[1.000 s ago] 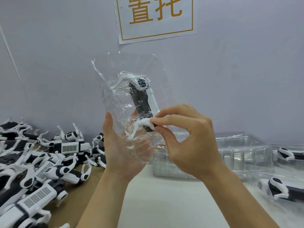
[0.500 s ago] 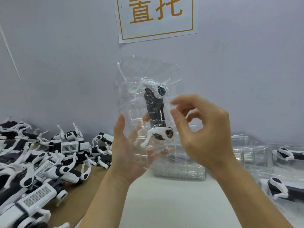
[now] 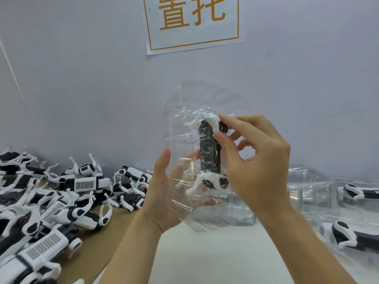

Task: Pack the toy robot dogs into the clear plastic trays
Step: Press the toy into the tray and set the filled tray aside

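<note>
A clear plastic tray (image 3: 180, 128) stands upright in front of me, above the table. A black and white toy robot dog (image 3: 209, 154) lies inside it, head end up. My left hand (image 3: 164, 193) cradles the tray from behind and below with fingers straight. My right hand (image 3: 254, 160) pinches the dog's upper white leg joint between thumb and forefinger. A heap of loose toy dogs (image 3: 57, 197) covers the left of the table.
A stack of clear trays (image 3: 311, 191) stands at the back right. Packed dogs in trays (image 3: 352, 236) lie at the right edge. Brown cardboard (image 3: 94, 261) lies under the heap. A paper sign (image 3: 192, 23) hangs on the wall behind.
The tray with the dog has shifted right and a little lower. My right hand let go of the dog's lower leg and moved up to pinch its upper leg joint.
</note>
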Motion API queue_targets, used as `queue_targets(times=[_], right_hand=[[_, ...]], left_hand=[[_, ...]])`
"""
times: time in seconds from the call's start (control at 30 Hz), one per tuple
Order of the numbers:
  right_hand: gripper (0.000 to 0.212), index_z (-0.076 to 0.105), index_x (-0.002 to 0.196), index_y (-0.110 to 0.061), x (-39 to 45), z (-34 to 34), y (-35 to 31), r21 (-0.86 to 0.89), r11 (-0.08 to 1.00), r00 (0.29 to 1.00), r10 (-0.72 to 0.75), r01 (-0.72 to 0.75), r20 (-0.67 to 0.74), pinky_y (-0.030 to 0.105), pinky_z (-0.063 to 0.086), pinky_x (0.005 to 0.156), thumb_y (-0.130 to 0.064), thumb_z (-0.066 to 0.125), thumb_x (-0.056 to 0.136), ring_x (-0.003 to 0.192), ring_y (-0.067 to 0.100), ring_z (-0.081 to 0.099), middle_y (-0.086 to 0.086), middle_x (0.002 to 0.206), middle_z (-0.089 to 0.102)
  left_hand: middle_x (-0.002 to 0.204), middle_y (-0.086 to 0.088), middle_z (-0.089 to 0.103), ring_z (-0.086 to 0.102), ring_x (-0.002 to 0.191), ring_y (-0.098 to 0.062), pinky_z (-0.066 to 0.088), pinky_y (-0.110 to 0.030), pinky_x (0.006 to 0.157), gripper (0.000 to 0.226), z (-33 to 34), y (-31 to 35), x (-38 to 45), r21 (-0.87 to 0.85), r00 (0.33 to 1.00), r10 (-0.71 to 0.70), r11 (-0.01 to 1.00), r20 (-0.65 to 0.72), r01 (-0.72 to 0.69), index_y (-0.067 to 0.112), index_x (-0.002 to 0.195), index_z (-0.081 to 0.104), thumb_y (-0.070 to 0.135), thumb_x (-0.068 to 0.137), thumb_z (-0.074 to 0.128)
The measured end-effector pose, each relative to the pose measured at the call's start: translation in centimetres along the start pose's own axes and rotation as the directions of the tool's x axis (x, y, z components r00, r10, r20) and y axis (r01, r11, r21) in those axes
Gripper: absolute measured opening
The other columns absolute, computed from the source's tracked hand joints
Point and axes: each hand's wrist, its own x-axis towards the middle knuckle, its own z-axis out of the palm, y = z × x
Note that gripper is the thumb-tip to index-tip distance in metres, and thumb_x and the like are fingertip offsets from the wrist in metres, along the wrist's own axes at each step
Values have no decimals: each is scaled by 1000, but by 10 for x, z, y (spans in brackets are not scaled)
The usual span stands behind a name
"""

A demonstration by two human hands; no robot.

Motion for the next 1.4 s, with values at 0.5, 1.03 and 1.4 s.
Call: queue_targets(times=[0.5, 1.03, 1.4], right_hand=[[18, 75, 90, -18, 3, -10, 7, 6, 996, 995, 88, -88, 41, 32, 49, 59, -15, 57, 92, 75, 13, 62, -7, 81, 67], [45, 71, 55, -19, 7, -44, 55, -252, 737, 741, 664, -627, 102, 40, 57, 73, -25, 48, 94, 57, 20, 63, 0, 53, 66], [21, 74, 79, -29, -14, -18, 45, -538, 767, 368, 641, -349, 674, 15, 40, 49, -30, 58, 93, 57, 0, 58, -12, 68, 65]], left_hand=[[140, -12, 60, 53, 130, -43, 45, -64, 103, 77, 0, 6, -2, 256, 994, -6, 966, -110, 34, 24, 132, 65, 71, 71, 74], [124, 11, 65, 62, 114, -6, 43, -30, 105, 56, -15, 9, -12, 840, 938, -198, 420, -284, 343, 46, 110, 70, 63, 57, 78], [135, 10, 53, 49, 126, -5, 40, -32, 106, 67, -13, -50, 11, 796, 947, -168, 512, -274, 321, 48, 121, 56, 64, 61, 80]])
